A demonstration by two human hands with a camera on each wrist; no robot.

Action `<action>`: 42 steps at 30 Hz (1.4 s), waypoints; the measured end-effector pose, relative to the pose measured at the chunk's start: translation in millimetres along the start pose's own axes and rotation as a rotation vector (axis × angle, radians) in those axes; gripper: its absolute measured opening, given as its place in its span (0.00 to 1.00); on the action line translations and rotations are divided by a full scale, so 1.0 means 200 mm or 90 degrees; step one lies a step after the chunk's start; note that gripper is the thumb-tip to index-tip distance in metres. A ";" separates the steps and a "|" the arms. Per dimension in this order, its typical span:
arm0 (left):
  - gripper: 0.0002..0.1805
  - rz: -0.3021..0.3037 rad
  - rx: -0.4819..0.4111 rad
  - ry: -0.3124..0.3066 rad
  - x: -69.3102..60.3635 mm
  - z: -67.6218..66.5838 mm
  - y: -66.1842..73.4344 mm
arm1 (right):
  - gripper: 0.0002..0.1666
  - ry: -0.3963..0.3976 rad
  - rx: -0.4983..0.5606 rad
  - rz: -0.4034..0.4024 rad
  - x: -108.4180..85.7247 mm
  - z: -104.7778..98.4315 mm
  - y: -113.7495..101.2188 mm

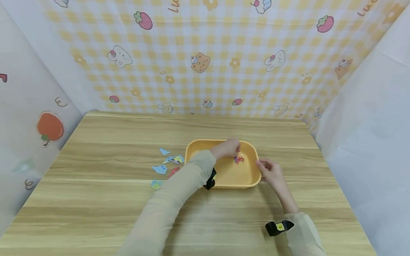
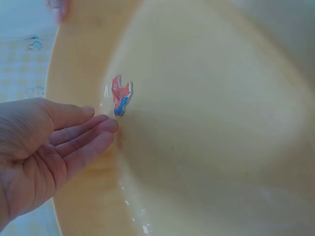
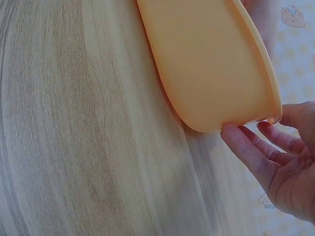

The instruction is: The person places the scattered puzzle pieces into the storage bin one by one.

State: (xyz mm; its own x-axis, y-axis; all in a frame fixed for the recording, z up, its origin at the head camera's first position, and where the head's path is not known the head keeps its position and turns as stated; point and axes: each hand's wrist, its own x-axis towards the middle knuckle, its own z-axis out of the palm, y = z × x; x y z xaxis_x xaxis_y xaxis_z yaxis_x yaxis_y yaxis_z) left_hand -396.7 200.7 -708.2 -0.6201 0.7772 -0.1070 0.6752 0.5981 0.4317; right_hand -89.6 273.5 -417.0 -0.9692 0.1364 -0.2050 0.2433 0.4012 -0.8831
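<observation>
A yellow plastic tray [image 1: 224, 186] stands on the table, its right end tilted or lifted in the right wrist view. My left hand [image 1: 228, 148] reaches inside it, near the back right. Beside those fingertips lies one small red and blue puzzle piece [image 2: 121, 94] on the tray floor. The left thumb and fingers are loosely extended, with a gap between them and nothing visible in it. My right hand [image 3: 280, 157] grips the tray's right end, thumb at the rim and fingers against the outside wall.
Left of the tray lie several flat pieces: a pale blue one [image 1: 164, 152], a blue and yellow one [image 1: 174, 159], another blue one [image 1: 160, 169], a greenish one [image 1: 156, 184] and a red one [image 1: 173, 172], partly behind the left sleeve. A patterned cloth [image 1: 217, 71] hangs behind the table.
</observation>
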 end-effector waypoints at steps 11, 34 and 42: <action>0.11 -0.072 -0.267 -0.044 -1.11 -1.12 0.80 | 0.26 0.009 -0.002 0.004 0.01 0.00 0.00; 0.22 -0.229 -0.557 0.146 -1.73 -1.41 0.41 | 0.29 -0.010 -0.010 0.002 0.00 0.00 0.01; 0.24 -0.266 -0.567 0.141 -1.85 -1.38 0.31 | 0.29 -0.007 -0.017 -0.001 0.00 0.00 0.02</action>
State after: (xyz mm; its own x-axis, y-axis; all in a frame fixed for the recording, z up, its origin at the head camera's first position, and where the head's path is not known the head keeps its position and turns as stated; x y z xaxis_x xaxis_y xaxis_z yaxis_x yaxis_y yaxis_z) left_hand -236.1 -103.4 -395.2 -0.8604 0.4302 -0.2732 -0.1020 0.3799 0.9194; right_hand -88.6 275.0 -419.5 -0.9698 0.1257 -0.2089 0.2429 0.4251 -0.8720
